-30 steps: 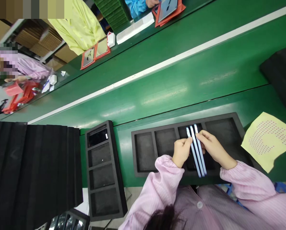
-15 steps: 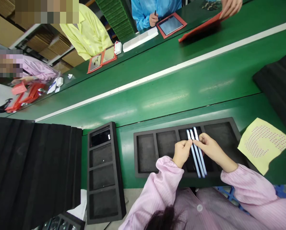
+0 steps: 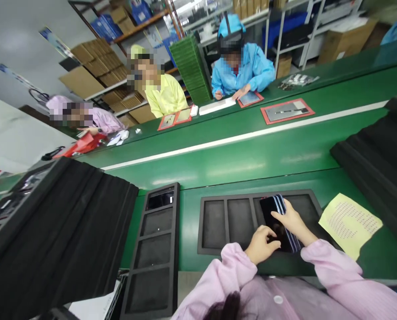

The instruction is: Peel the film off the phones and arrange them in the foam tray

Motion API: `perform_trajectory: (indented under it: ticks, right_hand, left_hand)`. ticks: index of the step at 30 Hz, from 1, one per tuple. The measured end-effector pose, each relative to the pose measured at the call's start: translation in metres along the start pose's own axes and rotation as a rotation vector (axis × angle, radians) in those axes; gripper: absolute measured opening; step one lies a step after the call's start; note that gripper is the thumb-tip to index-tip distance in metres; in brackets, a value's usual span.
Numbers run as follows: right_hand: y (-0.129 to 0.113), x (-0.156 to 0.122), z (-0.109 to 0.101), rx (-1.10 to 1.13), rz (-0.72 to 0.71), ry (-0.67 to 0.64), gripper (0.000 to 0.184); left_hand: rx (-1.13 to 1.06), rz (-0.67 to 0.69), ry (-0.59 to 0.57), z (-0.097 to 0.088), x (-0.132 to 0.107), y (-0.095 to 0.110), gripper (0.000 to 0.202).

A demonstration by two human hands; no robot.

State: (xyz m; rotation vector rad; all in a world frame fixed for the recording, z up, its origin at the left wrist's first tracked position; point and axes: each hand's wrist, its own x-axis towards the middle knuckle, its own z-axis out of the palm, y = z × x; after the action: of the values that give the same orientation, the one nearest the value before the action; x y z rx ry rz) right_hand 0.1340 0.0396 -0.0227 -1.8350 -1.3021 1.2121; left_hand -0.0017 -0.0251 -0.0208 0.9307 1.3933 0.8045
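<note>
Both of my hands hold a small stack of thin dark slabs with blue edges (image 3: pixel 274 212), tilted over a black foam tray (image 3: pixel 218 221) with several compartments. My left hand (image 3: pixel 261 243) presses its fingers on the dark top face near the stack's near end. My right hand (image 3: pixel 290 220) grips the stack's right edge, fingers curled round it. The stack leans over the tray's third compartment. Pink sleeves cover both forearms.
A second black foam tray (image 3: pixel 156 249) lies lengthwise to the left, one dark slab in its far slot. Stacks of black foam (image 3: pixel 52 231) rise at left and at right (image 3: pixel 381 164). A yellow dotted sheet (image 3: pixel 350 223) lies right. Three seated people work across the green belt (image 3: pixel 252 155).
My head has lifted, bringing the far workers and shelves into view. The stack has turned from edge-on to its dark face showing, and my left hand has slid down onto that face.
</note>
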Motion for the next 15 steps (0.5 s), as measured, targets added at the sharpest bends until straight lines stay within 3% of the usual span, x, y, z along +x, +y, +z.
perform_trajectory:
  ticks: [3,5,8,12,15]
  right_hand:
    - [-0.021,-0.026,-0.004,0.177,-0.060,-0.034,0.060]
    - [-0.040,-0.053,-0.002,0.281,-0.115,-0.096,0.057]
    - [-0.067,-0.088,0.004,0.339,-0.241,-0.114,0.051]
    - [-0.108,-0.103,-0.004,0.113,-0.601,0.103,0.056]
    - [-0.148,-0.103,-0.015,-0.058,-0.740,0.024,0.047]
  left_hand:
    - [-0.096,0.028,0.070,-0.017,-0.016,0.011,0.049]
    - [-0.364,0.023,-0.062,-0.028,-0.031,0.029,0.061]
    - [-0.764,-0.082,-0.322,-0.042,-0.061,0.065,0.048]
    - [-0.801,-0.121,-0.250,-0.061,-0.100,0.102,0.037]
    - [-0.709,-0.142,-0.250,-0.077,-0.119,0.113,0.034]
